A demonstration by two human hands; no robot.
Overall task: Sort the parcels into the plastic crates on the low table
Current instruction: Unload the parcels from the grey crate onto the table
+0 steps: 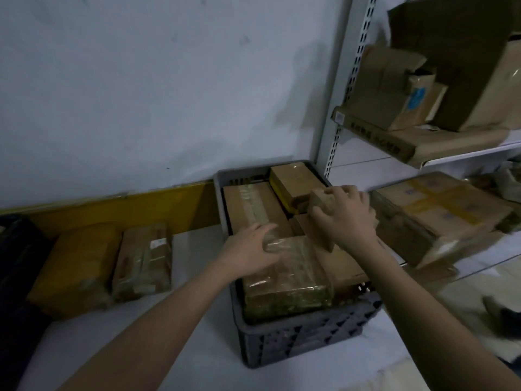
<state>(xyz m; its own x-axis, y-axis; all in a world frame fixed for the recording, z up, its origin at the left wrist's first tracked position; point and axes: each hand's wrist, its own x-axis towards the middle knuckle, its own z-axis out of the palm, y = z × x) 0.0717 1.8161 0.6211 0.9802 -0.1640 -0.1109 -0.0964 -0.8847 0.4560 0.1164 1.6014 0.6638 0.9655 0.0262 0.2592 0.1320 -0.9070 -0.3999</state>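
A grey plastic crate stands on the low white table, packed with brown taped parcels. My left hand rests on the far corner of a plastic-wrapped parcel lying at the crate's near side. My right hand grips a small brown parcel above the crate's right side. A long taped parcel and a yellowish parcel lie further back in the crate.
Two parcels, a yellow one and a brown one, lie on the table left of the crate. A dark crate sits at the far left. White metal shelving on the right holds more cardboard parcels.
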